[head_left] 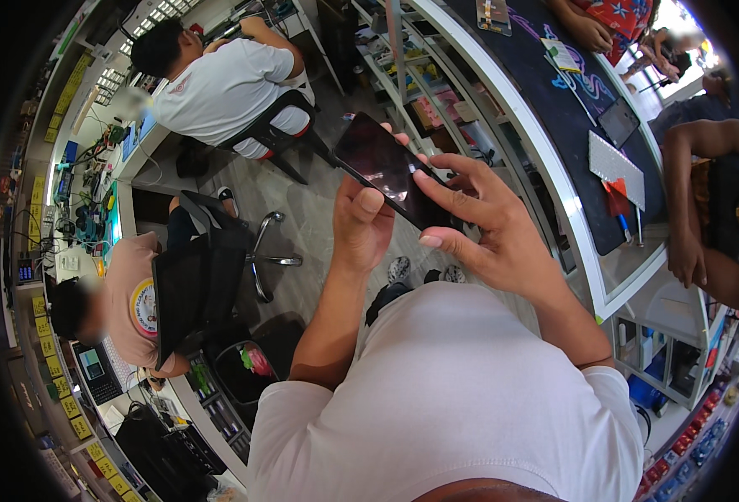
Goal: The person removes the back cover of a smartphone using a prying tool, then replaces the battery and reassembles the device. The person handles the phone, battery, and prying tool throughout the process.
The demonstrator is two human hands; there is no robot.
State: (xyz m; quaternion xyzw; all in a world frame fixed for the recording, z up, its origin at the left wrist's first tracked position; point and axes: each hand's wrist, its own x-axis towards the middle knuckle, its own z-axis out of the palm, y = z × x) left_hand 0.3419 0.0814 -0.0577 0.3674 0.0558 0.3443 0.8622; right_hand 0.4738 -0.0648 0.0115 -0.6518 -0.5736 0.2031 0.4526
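A black smartphone (pixel 375 156) with a dark, glossy screen is held in front of my body, tilted. My left hand (pixel 364 222) is closed round it: the thumb lies along the near edge and fingertips show past the far edge. Over the phone's right part reaches my right hand (pixel 491 209), its fingers spread. One fingertip touches the screen or hovers just above it, and the thumb is by the phone's lower end. The screen shows reflections, and no picture on it can be made out.
Right of me stands a glass display counter (pixel 583 230) with a dark mat (pixel 545 92), people beyond it. A person in white (pixel 227 88) sits ahead left; another (pixel 131 297) sits at the left workbench. An office chair (pixel 261 259) stands on the grey floor.
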